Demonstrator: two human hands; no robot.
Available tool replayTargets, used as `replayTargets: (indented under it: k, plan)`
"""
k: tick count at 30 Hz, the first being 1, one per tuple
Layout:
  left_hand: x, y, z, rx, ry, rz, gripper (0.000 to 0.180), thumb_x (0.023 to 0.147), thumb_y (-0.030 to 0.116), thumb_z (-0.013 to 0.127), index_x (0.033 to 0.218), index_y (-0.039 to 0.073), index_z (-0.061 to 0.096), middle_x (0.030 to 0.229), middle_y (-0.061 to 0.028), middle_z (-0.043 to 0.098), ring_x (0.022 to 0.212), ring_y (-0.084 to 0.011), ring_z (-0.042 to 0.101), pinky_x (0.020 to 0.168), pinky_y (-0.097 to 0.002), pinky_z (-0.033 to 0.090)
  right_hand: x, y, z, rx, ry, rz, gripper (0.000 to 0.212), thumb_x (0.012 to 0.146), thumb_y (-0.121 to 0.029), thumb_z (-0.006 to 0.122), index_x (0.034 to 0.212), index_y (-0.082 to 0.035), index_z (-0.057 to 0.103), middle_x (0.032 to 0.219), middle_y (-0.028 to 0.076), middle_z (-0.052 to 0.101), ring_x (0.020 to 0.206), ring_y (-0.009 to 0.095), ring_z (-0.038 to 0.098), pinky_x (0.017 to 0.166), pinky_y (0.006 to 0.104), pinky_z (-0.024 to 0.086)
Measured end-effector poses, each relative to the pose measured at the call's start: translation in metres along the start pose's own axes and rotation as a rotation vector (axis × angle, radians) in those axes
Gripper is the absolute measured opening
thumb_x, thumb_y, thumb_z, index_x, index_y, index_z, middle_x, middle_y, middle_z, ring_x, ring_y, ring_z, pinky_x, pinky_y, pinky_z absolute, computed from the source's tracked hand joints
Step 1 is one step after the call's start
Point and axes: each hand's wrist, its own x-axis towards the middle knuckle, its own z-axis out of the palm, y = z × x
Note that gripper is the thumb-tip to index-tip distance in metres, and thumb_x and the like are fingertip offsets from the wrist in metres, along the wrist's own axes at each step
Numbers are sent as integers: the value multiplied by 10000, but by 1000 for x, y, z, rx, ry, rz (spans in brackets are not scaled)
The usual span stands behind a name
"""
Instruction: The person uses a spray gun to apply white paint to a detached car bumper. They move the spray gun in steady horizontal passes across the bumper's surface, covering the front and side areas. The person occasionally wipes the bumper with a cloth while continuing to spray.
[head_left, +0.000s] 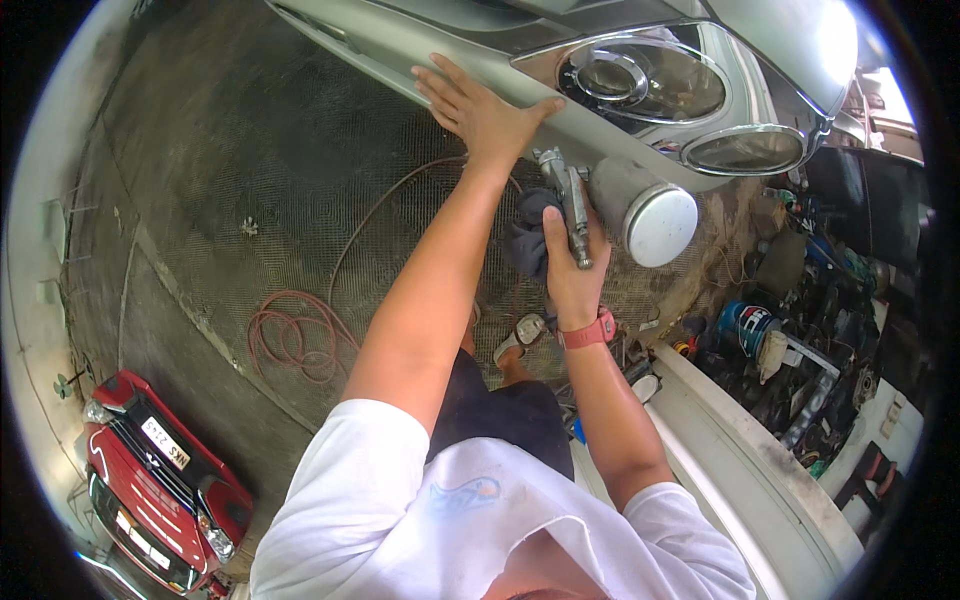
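Observation:
My left hand (490,115) is stretched out with its fingers spread, over or against the side of a silver car (420,45). I cannot tell whether the palm touches the panel. In my right hand (578,285) is a metal spray gun (574,205), with a round, silver-lidded cup (662,225) beside its body. A dark cloth (530,235) is bunched against the gun on the side toward my left arm. The right fingers are mostly hidden behind the gun. Just ahead of the gun are the car's headlight (650,85) and a smaller oval lamp (745,150).
A reddish hose (335,270) curves over the textured floor (220,180) and lies coiled at left. A red car (165,480) stands at the lower left. On the right, a light panel (760,470) runs beside piled parts, including a blue can (748,325).

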Motion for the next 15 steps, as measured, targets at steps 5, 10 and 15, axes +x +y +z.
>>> replayTargets:
  k: [5,10,15]
  plan:
    - [57,-10,-19,34,-79,-214,1923,508,720,1052,1700,-44,-250,1724,-482,-208,1640,-640,-141,1311,-747,22,3,-6,4,-33,28,42,566,1077,-169,710,1591,28,580,1593,203,632,1536,314,532,1295,435,353]
    - [121,-65,-63,72,-28,-257,1781,673,851,907,1711,-11,-256,1740,-451,-220,1669,-581,-134,1328,-720,31,7,-9,-2,-57,40,50,559,1078,-146,708,1597,15,580,1589,197,636,1525,304,539,1289,424,356]
    - [113,-56,-29,-204,36,-503,1515,882,881,682,1732,31,-241,1784,-382,-201,1699,-512,-100,1344,-683,53,10,-6,-7,-75,50,6,564,1080,-161,721,1597,13,582,1579,191,646,1489,297,573,1273,418,374]
